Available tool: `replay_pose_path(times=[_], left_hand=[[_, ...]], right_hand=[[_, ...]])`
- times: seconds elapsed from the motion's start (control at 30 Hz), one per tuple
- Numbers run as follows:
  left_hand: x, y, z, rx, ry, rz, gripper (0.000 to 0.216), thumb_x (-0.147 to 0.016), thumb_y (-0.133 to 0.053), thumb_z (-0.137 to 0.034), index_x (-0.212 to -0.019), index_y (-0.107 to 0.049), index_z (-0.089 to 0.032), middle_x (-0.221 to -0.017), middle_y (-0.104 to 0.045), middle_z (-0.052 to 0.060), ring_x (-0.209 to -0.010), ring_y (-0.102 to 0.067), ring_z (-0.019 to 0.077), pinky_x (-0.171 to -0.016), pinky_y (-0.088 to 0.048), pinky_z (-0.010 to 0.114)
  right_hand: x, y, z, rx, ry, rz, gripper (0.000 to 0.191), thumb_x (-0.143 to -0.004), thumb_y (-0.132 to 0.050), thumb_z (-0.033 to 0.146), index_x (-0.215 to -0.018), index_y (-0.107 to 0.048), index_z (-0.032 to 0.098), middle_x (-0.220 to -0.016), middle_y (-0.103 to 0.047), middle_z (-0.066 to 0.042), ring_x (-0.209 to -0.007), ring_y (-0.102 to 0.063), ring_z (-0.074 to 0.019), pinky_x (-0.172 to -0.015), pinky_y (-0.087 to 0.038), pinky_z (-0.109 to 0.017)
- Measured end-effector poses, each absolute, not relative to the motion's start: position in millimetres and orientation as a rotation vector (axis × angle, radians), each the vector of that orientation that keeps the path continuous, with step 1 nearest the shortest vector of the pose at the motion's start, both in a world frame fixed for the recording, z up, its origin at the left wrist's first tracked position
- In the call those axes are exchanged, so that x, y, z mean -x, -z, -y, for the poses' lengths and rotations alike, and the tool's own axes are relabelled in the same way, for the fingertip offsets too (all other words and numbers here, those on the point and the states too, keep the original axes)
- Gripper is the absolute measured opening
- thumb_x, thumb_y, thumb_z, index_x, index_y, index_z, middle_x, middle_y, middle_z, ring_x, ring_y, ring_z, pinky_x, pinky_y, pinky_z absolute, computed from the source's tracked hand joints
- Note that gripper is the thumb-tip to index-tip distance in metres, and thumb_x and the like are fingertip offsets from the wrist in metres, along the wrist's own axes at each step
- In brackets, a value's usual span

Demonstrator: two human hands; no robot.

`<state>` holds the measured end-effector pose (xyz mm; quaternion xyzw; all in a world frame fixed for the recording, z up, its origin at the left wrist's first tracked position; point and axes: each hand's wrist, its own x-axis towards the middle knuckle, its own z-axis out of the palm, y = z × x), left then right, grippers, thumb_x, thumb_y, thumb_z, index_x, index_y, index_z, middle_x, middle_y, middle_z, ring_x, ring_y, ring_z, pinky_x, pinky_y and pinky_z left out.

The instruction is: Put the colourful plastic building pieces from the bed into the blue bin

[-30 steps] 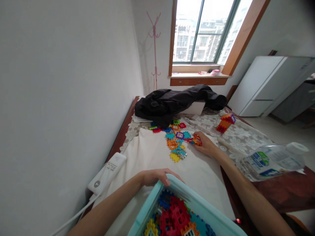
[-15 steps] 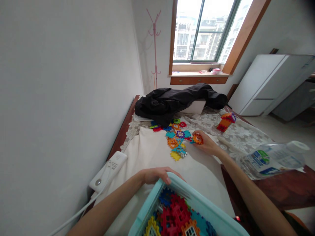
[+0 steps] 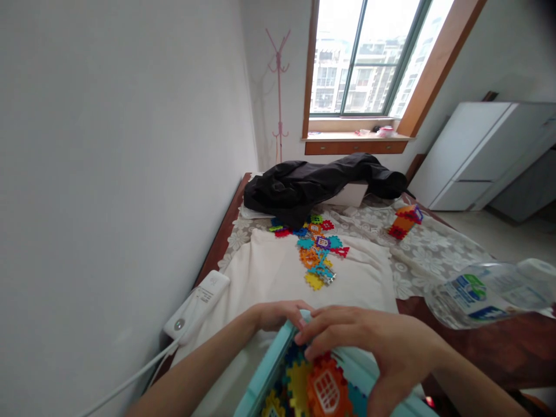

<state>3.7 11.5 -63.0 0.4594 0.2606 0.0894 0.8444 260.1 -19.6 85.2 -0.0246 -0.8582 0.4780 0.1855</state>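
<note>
My left hand (image 3: 280, 315) grips the far corner of a light blue plastic bin (image 3: 264, 368), which is cut off by the bottom edge of the view. Over the bin, my right hand (image 3: 377, 339) is open, its fingers spread and pointing left above the pieces inside. Just below them lies an orange toothed building piece with a window grid (image 3: 328, 391), beside a yellow toothed piece (image 3: 299, 382). My right palm hides part of the contents. Beyond the bin, a heap of colourful toothed pieces (image 3: 310, 258) lies on a white cloth (image 3: 269, 266).
An orange and red block structure (image 3: 403, 222) stands at the right. A clear plastic bottle (image 3: 486, 292) is near the right edge. Black fabric (image 3: 295, 185) drapes over a white box at the back. A white power strip (image 3: 197, 304) with a cable lies along the left wall.
My right hand has come back from the heap on the cloth to above the bin. The orange piece it held now lies among the pieces in the bin, beside a yellow one.
</note>
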Motion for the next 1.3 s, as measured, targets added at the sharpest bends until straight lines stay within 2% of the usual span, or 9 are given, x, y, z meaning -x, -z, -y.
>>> replay_pose_path(times=[0.13,0.23,0.33,0.5,0.6,0.73,1.0,1.17,1.3], left_hand=[[-6.6,57.1,-11.8,-1.022,-0.192,-0.443,0.050,-0.062,-0.073,-0.031,-0.107,-0.084,-0.013,-0.090,-0.077,0.004,-0.082,-0.065,0.0212,-0.075,-0.051,0.030],[-8.1,53.4,-13.1,-1.041,-0.184,-0.421,0.050,-0.060,-0.074,-0.033,-0.105,-0.086,-0.012,-0.091,-0.079,0.005,-0.084,-0.065,0.0201,-0.078,-0.051,0.029],[-8.1,51.1,-13.4,-1.036,-0.170,-0.423,0.052,-0.059,-0.075,-0.033,-0.105,-0.086,-0.011,-0.091,-0.079,0.005,-0.084,-0.065,0.0196,-0.081,-0.051,0.028],[-8.2,48.5,-11.4,-1.050,-0.176,-0.419,0.052,-0.059,-0.076,-0.035,-0.104,-0.086,-0.012,-0.099,-0.081,0.005,-0.085,-0.066,0.0213,-0.082,-0.052,0.030],[-8.3,48.2,-11.2,-1.057,-0.180,-0.412,0.053,-0.060,-0.074,-0.036,-0.107,-0.086,-0.013,-0.096,-0.080,0.005,-0.083,-0.067,0.0211,-0.082,-0.053,0.031],[-7.5,48.2,-12.5,-1.074,-0.173,-0.411,0.056,-0.060,-0.073,-0.036,-0.109,-0.086,-0.013,-0.085,-0.078,0.004,-0.082,-0.065,0.0220,-0.078,-0.051,0.030],[-5.9,53.4,-13.4,-1.054,-0.163,-0.407,0.072,-0.060,-0.074,-0.034,-0.129,-0.078,-0.011,-0.085,-0.076,0.004,-0.085,-0.063,0.0219,-0.078,-0.048,0.029],[-5.9,52.8,-13.6,-1.067,-0.162,-0.425,0.069,-0.060,-0.075,-0.037,-0.125,-0.080,-0.014,-0.088,-0.078,0.003,-0.080,-0.064,0.0206,-0.075,-0.048,0.029],[-7.0,51.9,-12.3,-1.059,-0.199,-0.413,0.072,-0.059,-0.075,-0.036,-0.127,-0.079,-0.013,-0.096,-0.080,0.005,-0.076,-0.063,0.0196,-0.071,-0.049,0.029]], right_hand=[[-272.6,-43.5,-24.5,0.513,-1.122,2.156,0.046,-0.106,-0.059,0.066,-0.121,-0.075,0.026,-0.110,-0.079,-0.009,-0.101,-0.075,-0.0239,-0.095,-0.061,-0.038],[-276.7,0.0,-56.0,0.923,-0.698,2.296,0.037,-0.106,-0.067,0.050,-0.135,-0.071,0.027,-0.132,-0.074,-0.013,-0.120,-0.070,-0.0302,-0.108,-0.056,-0.048],[-276.0,34.0,-71.6,1.069,-0.474,2.474,0.041,-0.099,-0.077,0.036,-0.139,-0.070,0.027,-0.137,-0.070,-0.014,-0.125,-0.067,-0.0346,-0.110,-0.054,-0.052],[-281.5,43.2,-73.6,1.104,-0.537,2.443,0.013,-0.101,-0.073,0.031,-0.110,-0.070,0.022,-0.119,-0.071,-0.010,-0.108,-0.070,-0.0278,-0.096,-0.057,-0.041],[-283.1,36.9,-71.1,1.077,-0.565,2.384,0.013,-0.098,-0.076,0.030,-0.104,-0.066,0.023,-0.110,-0.070,-0.007,-0.103,-0.068,-0.0267,-0.091,-0.055,-0.039],[-270.0,37.8,-62.6,1.015,-0.557,2.262,0.015,-0.099,-0.074,0.029,-0.107,-0.064,0.024,-0.119,-0.069,-0.009,-0.109,-0.067,-0.0262,-0.097,-0.055,-0.039],[-229.6,57.9,-45.4,1.150,-0.268,2.423,0.022,-0.093,-0.074,0.017,-0.112,-0.065,0.022,-0.124,-0.070,-0.014,-0.114,-0.065,-0.0343,-0.100,-0.059,-0.051],[-234.7,60.6,-44.8,1.002,-0.467,2.359,0.033,-0.085,-0.069,0.006,-0.113,-0.066,0.024,-0.125,-0.069,-0.010,-0.115,-0.067,-0.0278,-0.102,-0.059,-0.044],[-239.9,57.5,-48.0,0.869,-0.632,2.247,0.031,-0.086,-0.070,0.010,-0.112,-0.067,0.025,-0.129,-0.067,-0.008,-0.118,-0.068,-0.0244,-0.104,-0.059,-0.039]])
